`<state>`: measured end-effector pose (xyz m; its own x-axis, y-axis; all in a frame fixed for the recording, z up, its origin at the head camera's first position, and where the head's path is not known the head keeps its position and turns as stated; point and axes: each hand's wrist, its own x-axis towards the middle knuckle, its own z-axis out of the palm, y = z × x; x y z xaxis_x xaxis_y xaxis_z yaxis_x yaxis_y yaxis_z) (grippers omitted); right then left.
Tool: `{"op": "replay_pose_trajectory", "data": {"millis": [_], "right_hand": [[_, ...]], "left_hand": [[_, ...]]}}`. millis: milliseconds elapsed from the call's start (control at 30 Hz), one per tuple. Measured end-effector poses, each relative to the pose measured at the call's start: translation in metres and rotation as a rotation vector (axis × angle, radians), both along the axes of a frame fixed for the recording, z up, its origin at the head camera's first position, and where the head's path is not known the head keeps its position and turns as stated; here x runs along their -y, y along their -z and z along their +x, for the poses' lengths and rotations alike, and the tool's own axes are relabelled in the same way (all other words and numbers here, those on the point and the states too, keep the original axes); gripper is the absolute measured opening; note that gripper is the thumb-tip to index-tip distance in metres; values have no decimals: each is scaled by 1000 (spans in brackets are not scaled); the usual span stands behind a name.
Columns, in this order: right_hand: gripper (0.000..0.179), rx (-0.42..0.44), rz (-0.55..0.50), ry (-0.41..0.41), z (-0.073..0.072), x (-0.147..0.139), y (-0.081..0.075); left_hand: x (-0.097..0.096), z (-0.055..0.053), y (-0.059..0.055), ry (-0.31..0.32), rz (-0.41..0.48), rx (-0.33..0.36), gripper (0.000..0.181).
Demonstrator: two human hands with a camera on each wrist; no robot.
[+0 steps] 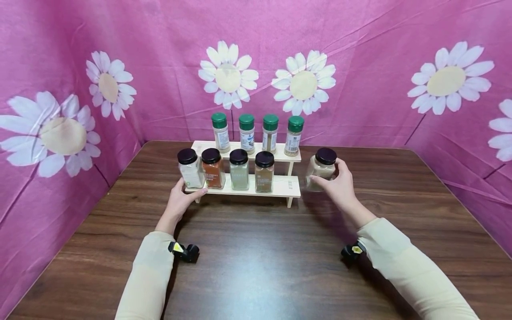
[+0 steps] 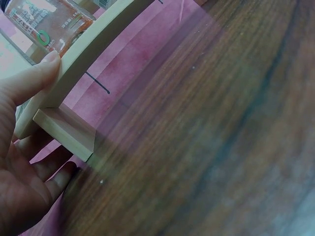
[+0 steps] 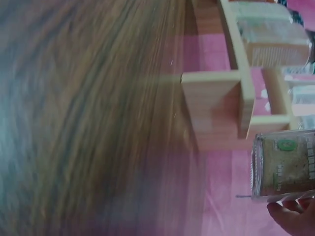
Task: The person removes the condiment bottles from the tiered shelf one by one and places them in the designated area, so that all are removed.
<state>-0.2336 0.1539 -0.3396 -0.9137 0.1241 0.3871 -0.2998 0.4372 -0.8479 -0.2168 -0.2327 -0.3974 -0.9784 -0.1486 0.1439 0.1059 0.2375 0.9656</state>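
Note:
A two-step wooden spice rack [image 1: 282,186] stands towards the back of the table. At its lower left end my left hand [image 1: 182,202] grips the board, thumb [image 2: 47,69] on the front edge and fingers below, beside the short leg [image 2: 69,132]. My right hand [image 1: 340,184] holds a square glass spice jar [image 1: 318,172] with a black lid and tan powder, just off the rack's right end. On the lower step stand a jar of white powder [image 1: 192,173], a red-orange one [image 1: 214,173], a pale green one [image 1: 239,173] and a brown one [image 1: 264,178], all black-lidded.
Several round shakers with green caps [image 1: 246,122] line the upper step. Behind the dark wood table [image 1: 248,258] hangs a pink cloth [image 1: 168,89] printed with white daisies. A black wrist camera [image 1: 186,252] sits on the left sleeve, another [image 1: 352,253] on the right.

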Motion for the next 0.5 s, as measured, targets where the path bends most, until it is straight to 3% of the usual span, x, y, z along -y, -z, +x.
{"op": "replay_pose_trajectory", "data": {"millis": [100, 333, 500], "right_hand": [[59, 11, -6, -14, -2, 1, -3], [62, 50, -62, 11, -35, -4, 19], [62, 55, -94, 29, -50, -2, 23]], "left_hand": [[1, 0, 1, -3, 0, -3, 61], [1, -1, 2, -8, -9, -3, 60], [1, -1, 2, -7, -5, -2, 60]]}}
